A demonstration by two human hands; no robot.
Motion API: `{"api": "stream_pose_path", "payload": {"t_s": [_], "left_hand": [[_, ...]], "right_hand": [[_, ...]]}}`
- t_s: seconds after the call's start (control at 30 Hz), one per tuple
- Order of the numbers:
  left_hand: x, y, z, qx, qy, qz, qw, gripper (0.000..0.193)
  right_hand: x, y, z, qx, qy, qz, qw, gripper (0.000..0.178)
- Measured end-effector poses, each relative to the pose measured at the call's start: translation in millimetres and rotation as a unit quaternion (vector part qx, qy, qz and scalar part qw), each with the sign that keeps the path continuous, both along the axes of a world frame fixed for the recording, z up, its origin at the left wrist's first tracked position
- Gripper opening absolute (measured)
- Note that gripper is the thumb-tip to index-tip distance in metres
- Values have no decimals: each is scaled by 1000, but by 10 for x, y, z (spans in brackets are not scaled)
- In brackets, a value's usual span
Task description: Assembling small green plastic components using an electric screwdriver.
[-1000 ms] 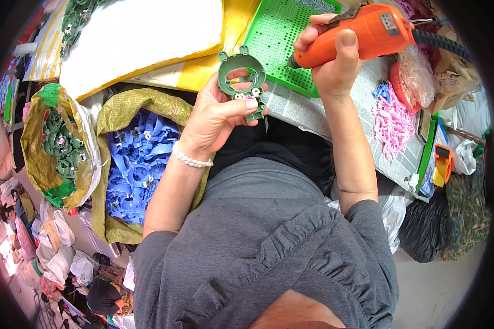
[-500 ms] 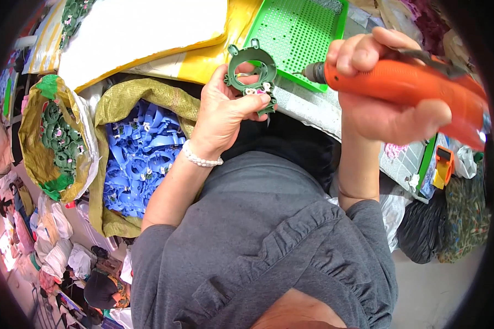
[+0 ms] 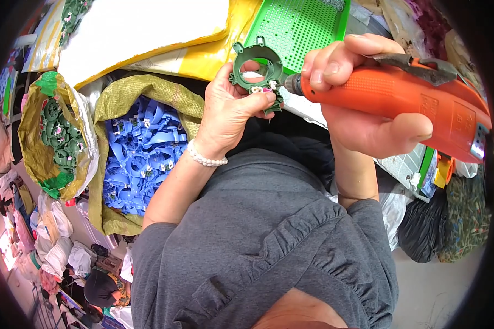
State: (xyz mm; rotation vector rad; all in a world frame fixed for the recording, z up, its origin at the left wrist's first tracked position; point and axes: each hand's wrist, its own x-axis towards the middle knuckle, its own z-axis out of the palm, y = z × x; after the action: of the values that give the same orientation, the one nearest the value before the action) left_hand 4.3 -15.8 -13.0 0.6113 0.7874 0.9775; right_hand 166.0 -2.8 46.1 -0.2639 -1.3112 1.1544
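Pinched in my left hand (image 3: 229, 107) is a dark green plastic ring-shaped part (image 3: 276, 59), with small white and pink pieces by my thumb. My right hand (image 3: 357, 104) grips an orange electric screwdriver (image 3: 389, 90), held nearly level. Its dark nose (image 3: 294, 84) points left at the green part's lower right side, close by the white pieces. Whether the bit touches the part is too small to tell.
Left of me stand an open sack of blue plastic parts (image 3: 140, 159) and a smaller sack with green parts (image 3: 60, 134). Ahead lie a green perforated tray (image 3: 302, 33) and a white and yellow sack (image 3: 192, 66). A black bag (image 3: 422, 230) sits at the right.
The screwdriver has moved left, bringing its nose up to the green part. My left hand has shifted slightly right with the part.
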Motion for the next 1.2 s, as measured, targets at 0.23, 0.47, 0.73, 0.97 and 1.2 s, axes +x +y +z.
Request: {"api": "stream_pose_path", "payload": {"t_s": [0.23,0.47,0.73,0.97,1.2], "left_hand": [[34,-57,-13,3,-2,21,1000,48],[109,-163,-50,2,5,49,999,42],[109,-173,-102,-2,-7,36,999,39],[99,-160,-108,-21,-27,21,999,42],[114,-174,-96,-2,-33,41,999,46]], "right_hand": [[-41,-19,-105,-50,12,-43,998,90],[-54,-140,-130,-110,2,-58,992,84],[13,-7,-204,6,1,-2,1000,82],[-74,-161,-92,-126,-51,-91,987,83],[-101,-180,-53,-135,-99,-126,978,87]]}}
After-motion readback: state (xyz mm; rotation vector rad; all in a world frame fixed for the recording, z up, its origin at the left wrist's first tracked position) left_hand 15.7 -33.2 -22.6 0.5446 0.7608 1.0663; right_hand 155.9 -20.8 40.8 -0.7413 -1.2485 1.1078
